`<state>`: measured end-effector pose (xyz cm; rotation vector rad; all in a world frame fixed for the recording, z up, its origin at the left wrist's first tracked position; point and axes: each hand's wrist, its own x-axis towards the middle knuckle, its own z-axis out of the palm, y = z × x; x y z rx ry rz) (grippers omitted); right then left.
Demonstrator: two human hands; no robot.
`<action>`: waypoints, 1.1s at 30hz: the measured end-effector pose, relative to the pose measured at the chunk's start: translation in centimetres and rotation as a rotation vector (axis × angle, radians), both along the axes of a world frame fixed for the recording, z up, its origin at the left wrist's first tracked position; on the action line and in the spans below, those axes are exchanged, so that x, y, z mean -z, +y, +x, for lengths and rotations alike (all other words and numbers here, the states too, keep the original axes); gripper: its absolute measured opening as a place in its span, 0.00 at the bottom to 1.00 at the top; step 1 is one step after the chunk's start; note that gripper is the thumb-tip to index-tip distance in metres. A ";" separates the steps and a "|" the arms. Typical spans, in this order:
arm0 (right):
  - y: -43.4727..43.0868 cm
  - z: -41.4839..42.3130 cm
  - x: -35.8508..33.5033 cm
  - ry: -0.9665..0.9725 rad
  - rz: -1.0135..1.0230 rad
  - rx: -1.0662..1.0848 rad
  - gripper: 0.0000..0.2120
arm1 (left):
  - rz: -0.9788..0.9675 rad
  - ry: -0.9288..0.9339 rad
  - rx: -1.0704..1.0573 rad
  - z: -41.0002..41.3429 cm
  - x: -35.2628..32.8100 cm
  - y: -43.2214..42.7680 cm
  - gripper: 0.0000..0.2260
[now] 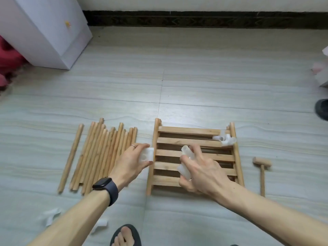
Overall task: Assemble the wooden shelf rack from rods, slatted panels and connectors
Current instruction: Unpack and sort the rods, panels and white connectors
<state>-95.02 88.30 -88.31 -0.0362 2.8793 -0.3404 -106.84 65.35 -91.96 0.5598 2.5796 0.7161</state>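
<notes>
A stack of slatted wooden panels (193, 132) lies flat on the floor in front of me. Several wooden rods (104, 153) lie side by side to its left, one apart at the far left. My left hand (131, 162) pinches a translucent white plastic connector (147, 154) at the panel's left edge. Over the panel's middle, my right hand (200, 167) grips several more translucent connectors (185, 162). A few loose connectors (225, 139) rest on the panel's far right corner.
A small wooden mallet (261, 167) lies right of the panels. A white cabinet (46, 27) stands at the back left. Plastic scraps (51, 216) lie near my sandalled foot (126, 235). A dark shoe (322, 108) shows at the right edge.
</notes>
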 end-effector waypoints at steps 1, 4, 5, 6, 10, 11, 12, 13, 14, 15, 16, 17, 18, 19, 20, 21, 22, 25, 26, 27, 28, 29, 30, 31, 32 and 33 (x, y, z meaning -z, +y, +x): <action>-1.4 -0.8 -0.7 0.015 -0.016 -0.058 0.20 | 0.029 -0.007 -0.102 0.0 -0.1 -2.5 0.25; -6.3 -2.9 -2.0 -0.043 -0.114 -0.123 0.20 | 0.089 -0.023 -0.462 0.7 -0.2 -10.4 0.22; -8.2 -3.4 -2.1 -0.073 -0.156 -0.111 0.20 | 0.095 -0.024 -0.576 1.2 0.0 -13.2 0.22; -10.0 -3.6 -2.0 -0.107 -0.190 -0.101 0.20 | 0.092 -0.026 -0.676 1.9 0.4 -15.8 0.21; -17.1 -3.7 0.6 -0.212 -0.320 -0.067 0.21 | 0.036 -0.065 -0.918 5.1 2.7 -24.1 0.21; -18.7 -3.5 1.9 -0.253 -0.344 -0.056 0.22 | 0.012 -0.090 -0.926 5.9 3.5 -25.3 0.21; -20.1 -3.2 3.3 -0.292 -0.355 -0.044 0.22 | -0.012 -0.112 -0.910 6.7 4.2 -26.0 0.21; -21.3 -2.8 4.7 -0.328 -0.357 -0.027 0.22 | -0.028 -0.128 -0.884 7.2 5.0 -26.3 0.21; -22.3 -2.4 6.1 -0.361 -0.363 -0.003 0.23 | -0.031 -0.135 -0.866 7.6 5.7 -26.5 0.21; -23.1 -2.0 7.4 -0.389 -0.372 0.029 0.23 | -0.023 -0.134 -0.859 7.8 6.1 -26.3 0.21; -23.8 -1.8 8.5 -0.410 -0.383 0.060 0.23 | -0.015 -0.128 -0.854 7.8 6.6 -26.2 0.21; -24.5 -1.6 9.5 -0.422 -0.393 0.089 0.23 | -0.015 -0.118 -0.844 7.6 7.0 -26.0 0.21; -25.2 -1.4 10.2 -0.427 -0.400 0.108 0.23 | -0.040 -0.109 -0.830 7.6 7.4 -25.8 0.21; -25.8 -1.2 10.6 -0.420 -0.403 0.116 0.23 | -0.105 -0.093 -0.815 7.6 7.8 -25.7 0.22; -26.4 -1.1 11.0 -0.406 -0.404 0.114 0.23 | -0.209 -0.058 -0.794 7.7 8.1 -25.6 0.22; -26.9 -0.9 11.2 -0.391 -0.400 0.101 0.22 | -0.315 -0.020 -0.769 7.8 8.3 -25.6 0.23; -27.5 -0.7 11.3 -0.382 -0.391 0.081 0.22 | -0.381 0.006 -0.751 8.0 8.5 -25.7 0.23; -28.4 -0.4 12.0 -0.395 -0.381 0.023 0.27 | -0.254 -0.119 -0.777 8.0 9.0 -26.7 0.25; -28.6 -0.5 12.3 -0.407 -0.402 0.010 0.29 | -0.160 -0.174 -0.799 8.0 9.2 -27.1 0.27; -28.7 -0.6 12.4 -0.416 -0.428 -0.004 0.31 | -0.087 -0.199 -0.813 8.0 9.4 -27.3 0.28; -28.9 -0.7 12.7 -0.424 -0.454 -0.023 0.33 | -0.050 -0.202 -0.818 8.0 9.6 -27.4 0.29; -29.1 -0.9 12.9 -0.436 -0.474 -0.043 0.35 | -0.042 -0.196 -0.806 8.0 9.6 -27.3 0.29; -29.4 -1.0 13.1 -0.451 -0.493 -0.064 0.37 | -0.059 -0.187 -0.775 8.0 9.7 -27.2 0.28; -29.5 -1.1 13.2 -0.464 -0.508 -0.084 0.39 | -0.090 -0.179 -0.729 8.0 9.7 -27.1 0.28; -29.5 -1.3 13.3 -0.472 -0.517 -0.101 0.39 | -0.130 -0.177 -0.682 7.9 9.6 -26.9 0.27; -29.4 -1.4 13.4 -0.485 -0.516 -0.120 0.39 | -0.175 -0.179 -0.643 7.9 9.4 -26.7 0.26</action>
